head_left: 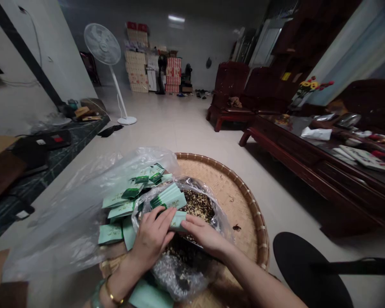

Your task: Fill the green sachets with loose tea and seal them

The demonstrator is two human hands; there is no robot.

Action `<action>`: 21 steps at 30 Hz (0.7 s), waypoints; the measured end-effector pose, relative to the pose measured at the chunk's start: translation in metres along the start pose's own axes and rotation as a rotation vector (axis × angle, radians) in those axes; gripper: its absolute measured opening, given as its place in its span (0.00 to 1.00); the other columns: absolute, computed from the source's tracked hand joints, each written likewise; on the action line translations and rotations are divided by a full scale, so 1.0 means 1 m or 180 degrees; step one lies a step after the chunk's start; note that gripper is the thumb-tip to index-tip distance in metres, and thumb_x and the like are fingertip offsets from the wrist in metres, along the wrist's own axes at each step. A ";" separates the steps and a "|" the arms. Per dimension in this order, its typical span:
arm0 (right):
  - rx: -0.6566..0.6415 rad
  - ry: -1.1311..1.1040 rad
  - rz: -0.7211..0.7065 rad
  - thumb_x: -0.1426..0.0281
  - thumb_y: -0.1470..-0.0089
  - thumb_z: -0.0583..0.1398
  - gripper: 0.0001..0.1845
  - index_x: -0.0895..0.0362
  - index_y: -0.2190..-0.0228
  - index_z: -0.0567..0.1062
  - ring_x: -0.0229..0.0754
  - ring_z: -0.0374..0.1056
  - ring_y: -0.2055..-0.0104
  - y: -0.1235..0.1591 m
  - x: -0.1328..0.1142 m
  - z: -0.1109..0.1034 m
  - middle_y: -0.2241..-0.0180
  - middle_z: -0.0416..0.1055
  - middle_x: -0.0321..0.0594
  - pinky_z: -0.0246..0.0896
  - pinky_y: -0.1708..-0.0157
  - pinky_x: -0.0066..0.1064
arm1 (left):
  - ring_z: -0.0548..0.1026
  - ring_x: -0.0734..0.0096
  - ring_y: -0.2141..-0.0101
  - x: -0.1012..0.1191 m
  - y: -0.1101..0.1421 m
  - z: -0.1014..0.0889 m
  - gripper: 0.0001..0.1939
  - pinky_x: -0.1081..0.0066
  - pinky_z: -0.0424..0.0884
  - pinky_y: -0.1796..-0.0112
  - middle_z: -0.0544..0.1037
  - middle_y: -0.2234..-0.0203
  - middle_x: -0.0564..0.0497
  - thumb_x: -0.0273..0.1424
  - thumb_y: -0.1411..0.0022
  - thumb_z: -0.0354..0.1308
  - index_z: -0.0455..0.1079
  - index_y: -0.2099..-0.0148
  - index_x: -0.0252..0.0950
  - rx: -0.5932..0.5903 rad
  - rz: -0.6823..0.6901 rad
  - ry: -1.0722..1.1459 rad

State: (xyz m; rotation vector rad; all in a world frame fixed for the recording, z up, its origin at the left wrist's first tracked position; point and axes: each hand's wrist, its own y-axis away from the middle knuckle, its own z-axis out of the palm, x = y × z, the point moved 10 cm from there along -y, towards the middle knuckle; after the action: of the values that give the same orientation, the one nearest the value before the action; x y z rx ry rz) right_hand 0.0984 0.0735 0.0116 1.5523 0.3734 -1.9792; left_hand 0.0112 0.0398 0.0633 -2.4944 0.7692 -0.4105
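A small light green packet is held between my two hands, above an open clear bag. My left hand presses its fingers on the packet's left side. Fingers of my right hand grip its right end. Just beyond lies a fanned stack of similar green packets, on the edge of the bag. Inside the bag is a loose dried mix, dark with pale yellow bits. More green packets are heaped to the left. Under my right hand a dark edge shows, its object mostly hidden.
A round woven bamboo tray carries the bag and packets. A large clear plastic sheet or bag spreads leftward. At right are a black round base and a dark wooden table. A white fan stands farther back.
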 end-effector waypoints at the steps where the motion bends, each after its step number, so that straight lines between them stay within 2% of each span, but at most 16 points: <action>1: -0.0053 0.0100 -0.0088 0.52 0.49 0.61 0.24 0.56 0.58 0.76 0.46 0.66 0.53 -0.001 -0.006 0.003 0.58 0.74 0.41 0.52 0.44 0.42 | 0.70 0.53 0.52 0.000 -0.001 0.002 0.28 0.55 0.68 0.54 0.75 0.50 0.41 0.24 0.39 0.53 0.58 0.37 0.35 0.0010 -0.0049 0.0130; 5: -0.0262 0.0388 -0.0321 0.50 0.49 0.60 0.26 0.55 0.56 0.74 0.46 0.66 0.53 -0.002 -0.025 0.011 0.57 0.74 0.40 0.52 0.44 0.41 | 0.69 0.56 0.53 -0.007 -0.003 0.012 0.30 0.57 0.70 0.53 0.74 0.50 0.43 0.22 0.42 0.55 0.57 0.37 0.36 -0.0064 -0.0225 0.0529; 8: -0.0293 0.0554 -0.0249 0.51 0.48 0.60 0.24 0.54 0.56 0.74 0.46 0.67 0.54 0.000 -0.027 0.009 0.58 0.74 0.40 0.56 0.47 0.41 | 0.68 0.56 0.53 -0.012 -0.002 0.019 0.31 0.57 0.70 0.53 0.74 0.51 0.44 0.19 0.44 0.55 0.58 0.38 0.37 -0.0132 -0.0374 0.0655; 10: -0.0077 0.0588 -0.0181 0.53 0.46 0.59 0.22 0.55 0.57 0.74 0.46 0.69 0.55 0.002 -0.027 -0.005 0.59 0.75 0.41 0.61 0.51 0.41 | 0.69 0.56 0.54 -0.018 -0.001 0.021 0.30 0.57 0.71 0.54 0.75 0.53 0.44 0.19 0.45 0.55 0.60 0.39 0.37 -0.0055 -0.0518 0.0764; 12: 0.0400 0.0765 -0.0272 0.57 0.41 0.54 0.19 0.55 0.57 0.74 0.45 0.71 0.56 0.002 -0.029 -0.035 0.61 0.76 0.43 0.65 0.55 0.40 | 0.70 0.56 0.55 -0.026 -0.001 0.020 0.28 0.57 0.71 0.55 0.76 0.55 0.44 0.21 0.45 0.57 0.62 0.41 0.36 0.0119 -0.0685 0.0872; 14: 0.0938 0.1608 -0.0492 0.63 0.37 0.47 0.18 0.56 0.57 0.73 0.44 0.72 0.57 0.002 -0.033 -0.068 0.60 0.76 0.44 0.66 0.56 0.39 | 0.72 0.55 0.56 -0.035 -0.002 0.019 0.26 0.58 0.71 0.57 0.77 0.57 0.45 0.25 0.45 0.60 0.65 0.43 0.37 0.0294 -0.0868 0.0977; 15: 0.1047 0.2426 -0.0473 0.68 0.38 0.47 0.18 0.57 0.57 0.74 0.44 0.72 0.57 -0.002 -0.031 -0.078 0.59 0.76 0.45 0.66 0.55 0.39 | 0.72 0.55 0.57 -0.039 -0.002 0.019 0.25 0.58 0.72 0.57 0.77 0.58 0.45 0.28 0.45 0.61 0.67 0.45 0.37 0.0355 -0.0960 0.1033; 16: 0.0949 0.3336 -0.0353 0.72 0.40 0.48 0.17 0.56 0.56 0.74 0.44 0.71 0.55 -0.008 -0.023 -0.083 0.57 0.75 0.46 0.64 0.53 0.39 | 0.73 0.56 0.57 -0.042 -0.003 0.021 0.24 0.58 0.72 0.57 0.78 0.59 0.45 0.29 0.45 0.62 0.68 0.46 0.37 0.0392 -0.1045 0.1091; 18: 0.0838 0.3784 -0.0261 0.79 0.48 0.52 0.19 0.60 0.55 0.74 0.50 0.67 0.48 -0.020 -0.008 -0.096 0.52 0.72 0.52 0.59 0.47 0.42 | 0.74 0.57 0.58 -0.046 -0.004 0.023 0.23 0.59 0.72 0.58 0.78 0.60 0.46 0.32 0.46 0.63 0.69 0.47 0.38 0.0443 -0.1188 0.1196; 21: 0.0723 0.4252 -0.0158 0.83 0.56 0.55 0.34 0.63 0.45 0.65 0.53 0.55 0.39 -0.038 0.004 -0.106 0.41 0.61 0.56 0.47 0.40 0.44 | 0.74 0.58 0.58 -0.047 -0.005 0.025 0.23 0.60 0.73 0.57 0.77 0.59 0.45 0.34 0.46 0.63 0.69 0.47 0.37 0.0562 -0.1300 0.1296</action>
State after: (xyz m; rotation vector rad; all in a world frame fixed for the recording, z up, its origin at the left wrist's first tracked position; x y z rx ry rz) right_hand 0.1585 0.1607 -0.0273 2.8423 0.6842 -0.7257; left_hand -0.0136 0.0801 0.0391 -2.4187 0.3354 -1.1050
